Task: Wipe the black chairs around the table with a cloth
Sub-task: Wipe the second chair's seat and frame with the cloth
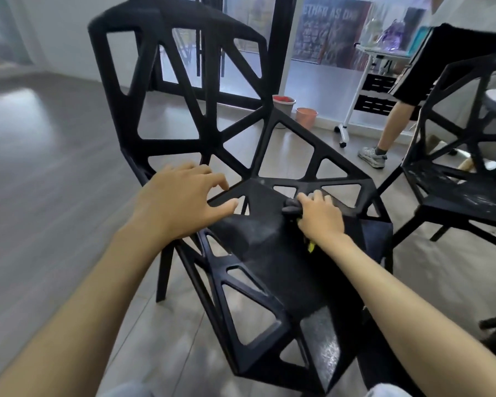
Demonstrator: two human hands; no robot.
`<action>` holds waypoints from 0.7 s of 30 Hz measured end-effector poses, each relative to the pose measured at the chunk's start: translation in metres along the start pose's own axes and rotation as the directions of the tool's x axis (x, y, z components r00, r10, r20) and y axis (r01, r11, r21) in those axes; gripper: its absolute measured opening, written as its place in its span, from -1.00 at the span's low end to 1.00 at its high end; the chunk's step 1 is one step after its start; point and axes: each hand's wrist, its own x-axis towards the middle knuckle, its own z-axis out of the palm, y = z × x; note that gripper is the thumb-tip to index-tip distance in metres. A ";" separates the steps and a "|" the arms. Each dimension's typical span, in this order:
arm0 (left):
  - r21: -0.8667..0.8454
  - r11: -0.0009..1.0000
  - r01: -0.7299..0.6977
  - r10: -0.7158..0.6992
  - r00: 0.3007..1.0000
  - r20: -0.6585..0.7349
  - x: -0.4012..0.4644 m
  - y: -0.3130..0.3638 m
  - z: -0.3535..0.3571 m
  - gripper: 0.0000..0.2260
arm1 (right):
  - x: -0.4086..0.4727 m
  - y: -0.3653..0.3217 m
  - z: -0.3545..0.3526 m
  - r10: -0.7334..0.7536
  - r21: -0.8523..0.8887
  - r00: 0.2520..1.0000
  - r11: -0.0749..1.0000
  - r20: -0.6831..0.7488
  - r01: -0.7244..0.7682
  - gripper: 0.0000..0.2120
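On the seat of the black chair, a dark cloth is pinched by the right hand; the left hand is spread wide. The bars probably need wiping next.

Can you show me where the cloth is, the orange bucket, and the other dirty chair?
cloth (291, 207): head view, dark bunched end by fingertips.
orange bucket (306, 116): head view, its side wall.
dirty chair (467, 200): head view, smudged seat.

Right hand grip on cloth, pressed on chair seat. Left hand left of grip, over seat edge. Second chair right of grip. Bins beyond.
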 end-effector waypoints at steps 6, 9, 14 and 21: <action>0.011 0.999 0.030 -0.030 1.000 0.000 -0.002 0.000 0.001 -0.52 | -0.080 -0.088 -0.004 -0.452 0.185 0.890 0.871 -0.061 0.455 -0.61; 0.025 0.999 0.023 -0.023 1.000 -0.001 -0.002 0.001 0.001 -0.53 | -0.053 -0.069 0.000 -0.417 0.218 0.909 0.886 -0.015 0.410 -0.61; 0.033 0.998 0.047 -0.046 0.999 -0.023 -0.002 0.000 0.004 -0.45 | 0.029 -0.008 0.014 -0.048 0.048 0.999 0.998 0.001 0.048 -0.54; -0.096 0.990 0.101 -0.115 0.981 -0.159 -0.002 0.003 0.002 -0.59 | -0.021 -0.081 0.011 -0.250 0.106 0.968 0.962 -0.023 0.251 -0.52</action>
